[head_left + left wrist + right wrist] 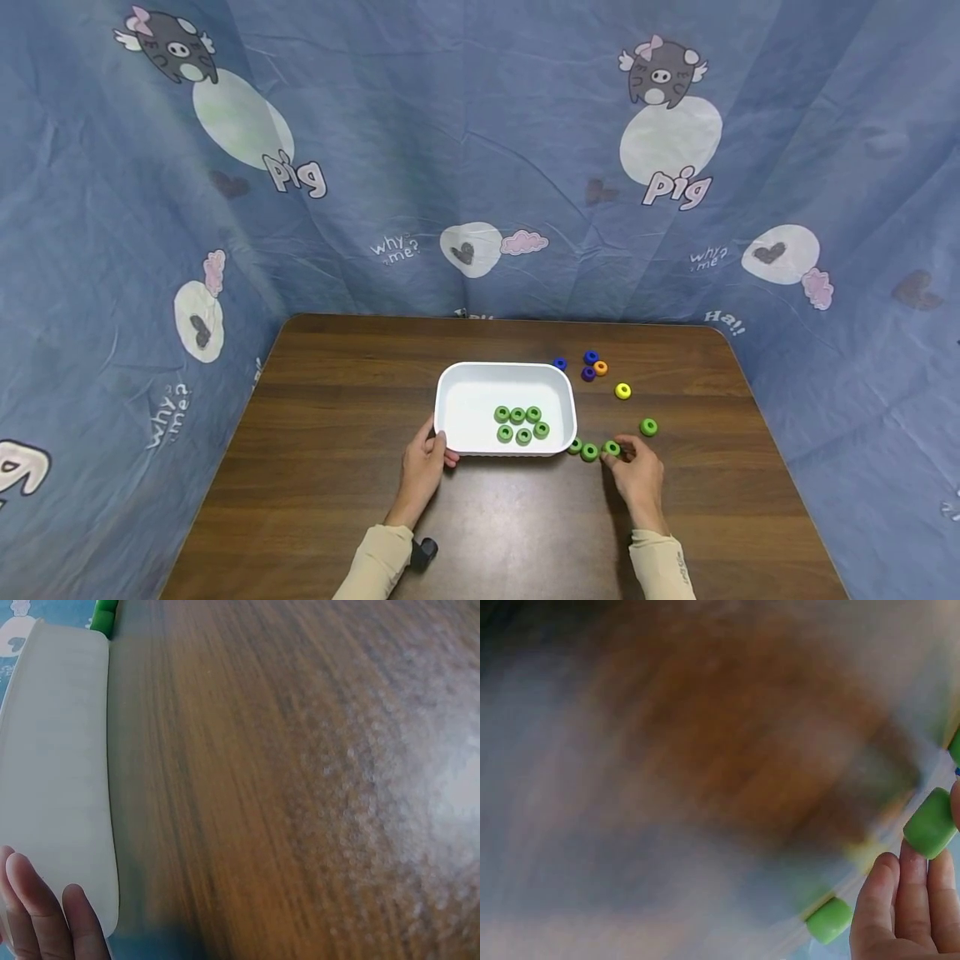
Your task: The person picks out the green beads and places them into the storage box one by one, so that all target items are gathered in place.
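Observation:
A white tray (465, 408) holds several green rings (523, 437) in two rows. My left hand (423, 467) grips its near left corner, thumb at the rim; in the left wrist view fingers (46, 915) lie against the tray's side (60, 772). Right of the tray, my right hand (639, 479) pinches a green ring (611, 449) between thumb and fingers. The right wrist view shows this green ring (931, 823) at the fingertips of my hand (907, 904). Two green rings (589, 452) stand between that hand and the tray, one partly behind the tray's corner.
Behind the right hand lie a lone green ring (648, 427), a yellow ring (623, 391), an orange ring (601, 367) and several blue or purple rings (591, 357). A black object (424, 553) is beside the left sleeve. A blue patterned curtain (465, 150) surrounds the wooden table (337, 400).

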`<action>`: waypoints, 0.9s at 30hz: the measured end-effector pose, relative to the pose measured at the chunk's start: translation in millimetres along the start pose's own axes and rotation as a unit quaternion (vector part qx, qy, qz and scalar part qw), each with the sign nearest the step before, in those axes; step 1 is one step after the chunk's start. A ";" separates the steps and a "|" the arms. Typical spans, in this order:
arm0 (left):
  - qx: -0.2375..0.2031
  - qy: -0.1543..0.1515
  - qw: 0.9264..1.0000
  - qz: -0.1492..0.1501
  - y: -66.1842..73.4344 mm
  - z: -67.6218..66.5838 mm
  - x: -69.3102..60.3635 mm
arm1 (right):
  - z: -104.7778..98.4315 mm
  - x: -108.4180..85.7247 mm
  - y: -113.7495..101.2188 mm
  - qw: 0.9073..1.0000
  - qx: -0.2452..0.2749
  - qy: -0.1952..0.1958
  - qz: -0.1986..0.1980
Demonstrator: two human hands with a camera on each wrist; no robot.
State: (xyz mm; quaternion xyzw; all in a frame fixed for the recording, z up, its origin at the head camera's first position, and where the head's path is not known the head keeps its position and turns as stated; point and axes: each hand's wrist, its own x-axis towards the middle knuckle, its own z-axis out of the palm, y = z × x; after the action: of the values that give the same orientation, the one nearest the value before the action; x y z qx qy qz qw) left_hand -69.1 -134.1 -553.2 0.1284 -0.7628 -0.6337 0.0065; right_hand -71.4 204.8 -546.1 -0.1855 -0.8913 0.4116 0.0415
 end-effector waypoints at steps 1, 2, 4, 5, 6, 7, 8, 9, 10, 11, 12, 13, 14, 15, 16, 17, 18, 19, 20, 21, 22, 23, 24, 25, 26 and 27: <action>0.001 0.000 1.000 -0.002 -0.2 0.1 0.4 | -0.4 0.3 -0.6 1.000 -0.001 0.002 -0.001; 0.004 0.001 1.000 -0.003 0.0 -0.1 0.6 | -1.0 0.8 -1.5 1.000 0.000 0.003 -0.002; 0.010 0.002 1.000 -0.007 0.6 -0.1 0.4 | -2.8 2.0 -4.6 1.000 0.002 0.004 -0.003; 0.011 0.002 1.000 -0.008 1.0 0.2 0.4 | -3.8 2.8 -6.9 1.000 0.003 0.005 -0.005; 0.012 0.003 1.000 -0.010 1.0 0.3 0.5 | -4.9 3.7 -9.5 1.000 0.003 0.008 -0.008; 0.013 0.003 1.000 -0.009 0.8 0.4 0.4 | -6.2 4.5 -12.7 1.000 0.005 0.009 -0.009; 0.013 0.004 1.000 -0.006 0.7 0.4 0.2 | -7.7 5.3 -16.8 1.000 0.007 0.010 -0.011; 0.011 0.004 1.000 -0.005 0.4 0.4 0.1 | -9.2 5.8 -21.4 1.000 0.010 0.010 -0.012; 0.009 0.004 1.000 -0.004 0.3 0.3 0.0 | -10.7 6.5 -26.3 1.000 0.013 0.010 -0.015; 0.007 0.005 1.000 -0.004 0.2 0.3 -0.1 | -12.0 6.9 -31.8 1.000 0.017 0.010 -0.016; 0.006 0.005 1.000 -0.005 0.2 0.2 -0.2 | -13.0 7.5 -37.4 1.000 0.020 0.010 -0.019; 0.007 0.005 1.000 -0.005 0.2 0.1 -0.1 | -13.9 7.7 -43.2 0.999 0.026 0.009 -0.023; 0.008 0.006 1.000 -0.006 0.4 0.0 -0.2 | -14.3 8.0 -49.0 0.999 0.031 0.008 -0.028; 0.008 0.006 1.000 -0.008 0.7 -0.1 -0.1 | -14.2 8.3 -54.7 0.999 0.037 0.007 -0.033; 0.010 0.005 1.000 -0.009 1.1 -0.3 -0.1 | -13.9 8.5 -60.3 0.998 0.043 0.005 -0.037; 0.011 0.005 1.000 -0.011 1.3 -0.3 0.0 | -13.5 8.4 -66.2 0.998 0.050 0.004 -0.042; 0.012 0.004 1.000 -0.011 1.4 -0.5 0.0 | -12.5 8.7 -71.5 0.997 0.054 0.003 -0.048; 0.012 0.003 1.000 -0.011 1.5 -0.7 0.0 | -11.4 8.9 -76.3 0.997 0.058 0.000 -0.053; 0.012 0.002 1.000 -0.011 1.6 -0.8 -0.1 | -10.0 8.9 -81.1 0.997 0.058 0.000 -0.059; 0.013 0.002 1.000 -0.011 1.6 -0.8 -0.1 | -8.4 8.9 -85.7 0.996 0.060 0.000 -0.063; 0.013 0.001 1.000 -0.010 1.5 -0.7 -0.2 | -6.7 8.7 -90.0 0.996 0.060 -0.001 -0.068; 0.012 0.001 1.000 -0.011 1.2 -0.7 -0.2 | -4.6 8.6 -94.0 0.995 0.059 0.000 -0.075; 0.013 0.001 1.000 -0.008 1.1 -0.7 -0.5 | -2.1 8.6 -97.6 0.995 0.058 -0.001 -0.081; 0.013 0.002 1.000 -0.008 1.1 -0.6 -0.6 | 0.5 8.4 -101.2 0.994 0.060 -0.003 -0.088; 0.012 0.003 1.000 -0.009 1.3 -0.5 -0.8 | 3.6 8.1 -104.7 0.994 0.060 -0.003 -0.096; 0.013 0.003 1.000 -0.006 1.3 -0.7 -1.1 | 6.8 8.1 -108.0 0.993 0.064 -0.005 -0.103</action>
State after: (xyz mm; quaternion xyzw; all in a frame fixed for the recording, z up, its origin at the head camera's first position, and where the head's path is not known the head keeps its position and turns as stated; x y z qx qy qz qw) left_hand -68.1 -134.3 -551.7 0.1352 -0.7701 -0.6234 0.0030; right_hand -112.5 138.8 -470.3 -0.0876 -0.8777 0.4622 0.0911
